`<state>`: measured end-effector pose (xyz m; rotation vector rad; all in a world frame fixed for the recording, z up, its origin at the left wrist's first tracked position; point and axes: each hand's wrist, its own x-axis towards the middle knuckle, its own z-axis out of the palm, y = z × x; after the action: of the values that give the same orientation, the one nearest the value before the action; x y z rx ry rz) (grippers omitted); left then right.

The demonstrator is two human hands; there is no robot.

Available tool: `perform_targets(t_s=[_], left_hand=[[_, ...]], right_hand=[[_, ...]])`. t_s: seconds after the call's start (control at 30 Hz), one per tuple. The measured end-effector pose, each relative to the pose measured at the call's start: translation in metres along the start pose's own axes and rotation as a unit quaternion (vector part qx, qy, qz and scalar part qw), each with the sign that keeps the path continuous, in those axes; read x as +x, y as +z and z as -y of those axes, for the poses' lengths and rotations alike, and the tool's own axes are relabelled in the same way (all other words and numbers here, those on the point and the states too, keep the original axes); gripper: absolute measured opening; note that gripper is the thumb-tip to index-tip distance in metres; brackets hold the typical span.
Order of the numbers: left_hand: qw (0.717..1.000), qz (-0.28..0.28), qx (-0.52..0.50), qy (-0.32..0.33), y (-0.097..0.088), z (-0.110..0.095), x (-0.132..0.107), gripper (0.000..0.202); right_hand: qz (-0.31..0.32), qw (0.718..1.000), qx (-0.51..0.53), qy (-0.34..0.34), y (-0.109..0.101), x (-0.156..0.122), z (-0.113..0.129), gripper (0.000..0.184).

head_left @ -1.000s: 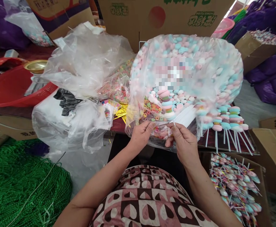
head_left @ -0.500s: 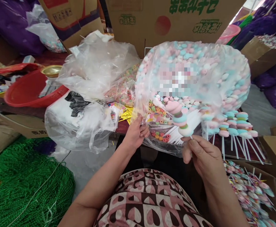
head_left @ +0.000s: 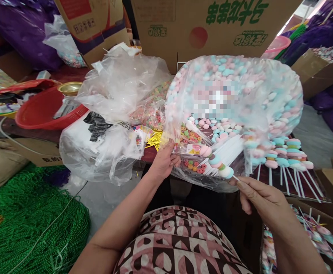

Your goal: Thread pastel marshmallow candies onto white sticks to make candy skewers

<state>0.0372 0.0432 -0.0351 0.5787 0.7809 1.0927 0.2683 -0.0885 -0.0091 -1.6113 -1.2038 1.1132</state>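
In the head view my left hand is closed in a pinch on a small clear printed wrapper, which reaches right from the fingertips. My right hand grips the white stick of a marshmallow skewer. Pink, blue, white and green pieces are threaded along it. The skewer slants up to the left, its pink top end at the wrapper's right end; whether it is inside I cannot tell. Below lie white sticks and ring-shaped candies.
A big clear bag of marshmallows lies behind my hands. Finished skewers rest to the right, above a box of wrapped ones. Yellow ties, crumpled plastic bags and a red basket are left. Cardboard boxes stand behind.
My right hand has moved right and slightly down, tilting the skewer from steep to more level, its top now at the wrapper. My left hand has barely moved.
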Motion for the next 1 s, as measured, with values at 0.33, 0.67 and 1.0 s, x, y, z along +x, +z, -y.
perform_targets(t_s=[0.33,0.67,1.0], left_hand=[[1.000,-0.002,0.019,0.003,0.004,-0.001,0.000,0.055],[0.997,0.017,0.064,0.032,0.004,-0.001,0.002,0.051],[0.982,0.046,0.170,0.061,-0.007,-0.007,0.008,0.048]], right_hand=[[-0.005,1.000,-0.019,0.023,-0.007,-0.004,0.002,0.043],[-0.009,0.997,-0.071,-0.032,-0.009,-0.005,-0.001,0.040],[-0.011,1.000,-0.022,-0.014,-0.003,-0.004,-0.014,0.040]])
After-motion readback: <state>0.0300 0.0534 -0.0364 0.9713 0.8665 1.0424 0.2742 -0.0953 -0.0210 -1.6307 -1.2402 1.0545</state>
